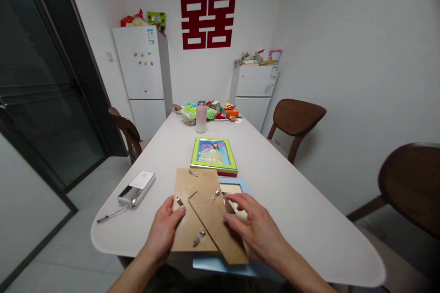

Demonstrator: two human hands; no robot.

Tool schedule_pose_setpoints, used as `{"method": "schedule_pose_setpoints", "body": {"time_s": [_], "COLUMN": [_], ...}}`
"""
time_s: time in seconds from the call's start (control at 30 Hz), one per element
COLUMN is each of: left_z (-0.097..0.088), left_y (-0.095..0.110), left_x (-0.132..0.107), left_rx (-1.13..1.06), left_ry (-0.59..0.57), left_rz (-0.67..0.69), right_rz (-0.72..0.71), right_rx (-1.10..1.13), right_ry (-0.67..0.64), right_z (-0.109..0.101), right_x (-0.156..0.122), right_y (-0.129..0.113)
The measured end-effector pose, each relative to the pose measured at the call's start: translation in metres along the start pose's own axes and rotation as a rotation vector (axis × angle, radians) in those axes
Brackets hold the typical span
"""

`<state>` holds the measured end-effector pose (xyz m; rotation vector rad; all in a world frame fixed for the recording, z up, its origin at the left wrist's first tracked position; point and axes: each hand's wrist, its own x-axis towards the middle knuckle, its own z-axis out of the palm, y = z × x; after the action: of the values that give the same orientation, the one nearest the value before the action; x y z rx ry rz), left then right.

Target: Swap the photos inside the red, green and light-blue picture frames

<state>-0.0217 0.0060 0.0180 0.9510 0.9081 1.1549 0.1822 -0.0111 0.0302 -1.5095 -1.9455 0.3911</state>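
Note:
A brown fibreboard frame backing (192,192) with small metal clips and a hinged stand leg (215,226) lies over a light blue picture frame (240,186) at the table's near edge. My left hand (165,231) grips the backing's left edge, thumb near a clip. My right hand (252,226) rests on the board's right side, fingers curled at a clip. Just beyond lies a green picture frame (213,154) holding a photo, stacked on a red frame.
On the white table (295,201), a silver power bank (136,187) with a cable lies to the left. A pink bottle (201,116) and snack clutter stand at the far end. Wooden chairs (292,121) flank the table; two white fridges stand behind.

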Motion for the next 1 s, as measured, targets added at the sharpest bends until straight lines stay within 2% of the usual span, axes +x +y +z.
{"method": "schedule_pose_setpoints", "body": {"time_s": [0.07,0.17,0.27,0.33,0.43,0.57,0.67,0.73,0.83,0.9,1.0], "left_z": [-0.021,-0.048,-0.064,-0.069,-0.073,-0.076,-0.075,-0.067,-0.036,-0.002,0.055], "left_y": [0.008,0.014,0.014,0.011,0.006,0.002,0.003,0.004,0.004,0.003,0.002], "left_x": [0.000,0.001,0.004,0.007,0.010,0.009,0.006,0.005,0.000,-0.006,-0.016], "left_rx": [0.018,0.081,0.205,0.281,0.473,0.862,1.245,1.352,1.262,1.115,0.959], "left_ry": [0.051,0.078,0.063,0.063,0.131,0.259,0.275,0.260,0.151,0.024,-0.223], "left_rz": [-0.025,-0.082,-0.121,-0.115,-0.021,0.101,0.195,0.273,0.391,0.423,0.418], "right_rz": [0.119,0.287,0.326,0.317,0.329,0.396,0.531,0.632,0.691,0.690,0.653], "right_rx": [-0.114,-0.283,-0.347,-0.339,-0.321,-0.285,0.007,0.388,0.882,0.990,0.984], "right_ry": [0.029,-0.012,-0.033,-0.034,-0.065,-0.018,0.028,-0.019,-0.072,-0.045,0.012], "right_z": [-0.003,-0.004,0.000,0.002,0.001,-0.006,-0.015,-0.023,-0.033,-0.037,-0.041], "right_x": [0.000,-0.001,-0.001,0.000,0.004,0.007,0.004,0.001,-0.005,-0.006,-0.005], "right_y": [0.021,0.050,0.063,0.065,0.067,0.071,0.067,0.058,0.039,0.025,0.007]}}
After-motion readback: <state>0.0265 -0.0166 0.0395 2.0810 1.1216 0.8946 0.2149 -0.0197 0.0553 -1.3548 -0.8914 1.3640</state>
